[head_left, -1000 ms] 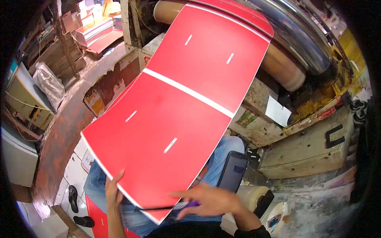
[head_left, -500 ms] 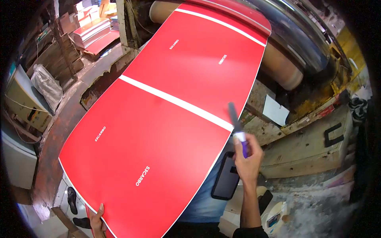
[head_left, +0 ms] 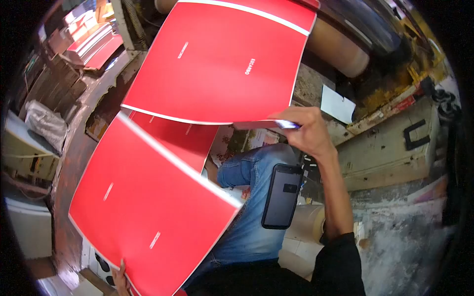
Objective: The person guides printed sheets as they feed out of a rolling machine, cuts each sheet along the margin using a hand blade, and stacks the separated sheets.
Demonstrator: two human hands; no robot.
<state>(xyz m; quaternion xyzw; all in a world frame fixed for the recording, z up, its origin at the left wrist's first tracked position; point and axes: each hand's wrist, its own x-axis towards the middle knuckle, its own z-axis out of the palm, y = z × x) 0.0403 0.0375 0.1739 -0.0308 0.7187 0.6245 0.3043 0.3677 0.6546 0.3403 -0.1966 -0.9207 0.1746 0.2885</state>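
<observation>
My left hand (head_left: 120, 277) grips the lower edge of a printed red sheet (head_left: 143, 207), thumb on top, the other fingers mostly hidden. This sheet is apart from the red web (head_left: 217, 64) above it, and a white strip runs along its upper edge. My right hand (head_left: 310, 130) is closed round the handle of a knife (head_left: 287, 124). The knife's blade, blurred, points left along the lower edge of the red web. Through the gap between the two pieces, more red printed sheet (head_left: 170, 135) shows underneath.
A black phone (head_left: 282, 197) lies on my thigh in blue jeans. Rollers (head_left: 340, 47) stand at the top right, beside a white paper (head_left: 337, 104). A wooden box (head_left: 385, 153) is at the right. Stacked red sheets (head_left: 96, 47) sit at the upper left.
The red sheet has parted along the white strip, leaving a gap. My right hand with the knife has moved up, its blade now turned left. The lower piece has tilted and dropped away.
</observation>
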